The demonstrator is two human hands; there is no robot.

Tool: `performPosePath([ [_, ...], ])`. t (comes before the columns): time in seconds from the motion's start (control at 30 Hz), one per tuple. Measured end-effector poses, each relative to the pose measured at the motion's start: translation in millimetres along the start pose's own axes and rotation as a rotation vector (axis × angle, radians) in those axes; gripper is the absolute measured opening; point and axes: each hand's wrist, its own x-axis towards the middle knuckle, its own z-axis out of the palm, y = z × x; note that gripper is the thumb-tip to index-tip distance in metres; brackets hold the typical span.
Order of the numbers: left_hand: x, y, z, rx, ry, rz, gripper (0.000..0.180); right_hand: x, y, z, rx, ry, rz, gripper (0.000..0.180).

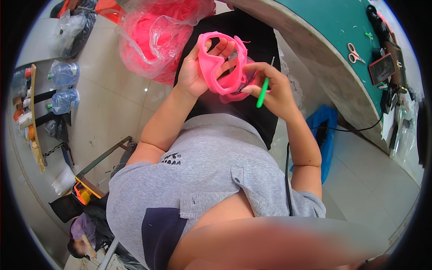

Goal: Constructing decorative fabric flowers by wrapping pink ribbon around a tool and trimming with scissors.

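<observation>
My left hand (193, 72) grips a pink rubber goggle-shaped frame (220, 60) by its left side, fingers showing through one of its openings. My right hand (274, 87) touches the frame's lower right edge and holds a thin green-handled tool (262, 92) whose metal tip points up. Both hands are raised over my lap, above black trousers (252, 40). I wear a grey shirt (211, 171).
A clear plastic bag of pink parts (157, 36) sits on the floor to the left. A green-topped table (342, 31) curves at the right, with pink scissors (355, 54), a phone (382, 67) and cables. A blue bag (326, 130) lies below. Water bottles (65, 87) stand at the far left.
</observation>
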Motion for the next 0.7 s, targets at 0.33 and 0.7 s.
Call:
performPosePath([
  [0.33,7,1,-8,-0.090,-0.094,-0.042,0.047,3,2,21,-0.044,0.010,-0.038,0.017],
  [0.7,-6,-33,2,0.159,-0.323,-0.143,0.078,-8,-43,6,0.080,-0.095,-0.300,0.014],
])
